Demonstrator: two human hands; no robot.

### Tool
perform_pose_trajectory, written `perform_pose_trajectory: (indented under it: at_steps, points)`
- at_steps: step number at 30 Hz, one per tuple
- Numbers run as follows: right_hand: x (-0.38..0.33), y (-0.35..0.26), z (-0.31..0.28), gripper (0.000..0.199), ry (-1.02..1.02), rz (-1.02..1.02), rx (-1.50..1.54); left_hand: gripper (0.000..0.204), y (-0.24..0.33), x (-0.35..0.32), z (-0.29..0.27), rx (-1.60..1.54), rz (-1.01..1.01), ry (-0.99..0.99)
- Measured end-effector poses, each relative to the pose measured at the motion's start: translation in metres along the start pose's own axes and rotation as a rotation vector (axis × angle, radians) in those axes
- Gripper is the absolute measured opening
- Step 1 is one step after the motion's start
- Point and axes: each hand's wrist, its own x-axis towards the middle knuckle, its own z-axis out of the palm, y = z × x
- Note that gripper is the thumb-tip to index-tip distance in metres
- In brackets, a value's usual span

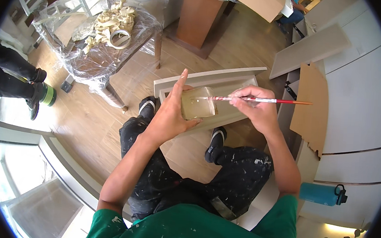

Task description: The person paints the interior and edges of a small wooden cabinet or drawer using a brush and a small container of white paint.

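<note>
My left hand is wrapped around a clear squarish container with something pale yellowish inside, tilted with its mouth toward the right. My right hand grips a slim paintbrush whose handle is red with a brown end. The brush lies level, and its paint-smeared front end reaches the container's mouth; the bristles are hard to make out. Under both hands, between my feet and beyond them, a pale drawer rests on the wooden floor.
A plastic-wrapped chair at the far left holds crumpled masking tape and a tape roll. Another person's legs stand at left. Torn cardboard, a leaning panel and a teal bottle are at right.
</note>
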Motion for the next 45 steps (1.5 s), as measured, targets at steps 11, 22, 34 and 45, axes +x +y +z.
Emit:
perform_pose_trajectory:
  at_steps: [11, 22, 34, 45]
  points:
    - [-0.011, -0.017, -0.017, 0.009, -0.049, 0.064, -0.116, 0.128, 0.004, 0.002, 0.002, -0.006, 0.007, -0.002]
    - [-0.009, -0.032, -0.054, 0.008, -0.003, 0.009, -0.081, 0.13, 0.006, 0.004, 0.001, -0.052, -0.019, 0.029]
    - [-0.002, -0.031, -0.068, 0.016, 0.002, 0.088, 0.076, 0.126, 0.006, 0.0, -0.004, -0.158, -0.05, 0.074]
    - [0.031, 0.123, -0.101, 0.026, 0.021, 0.415, 0.432, 0.12, -0.011, 0.007, -0.026, -0.18, -0.158, 0.425]
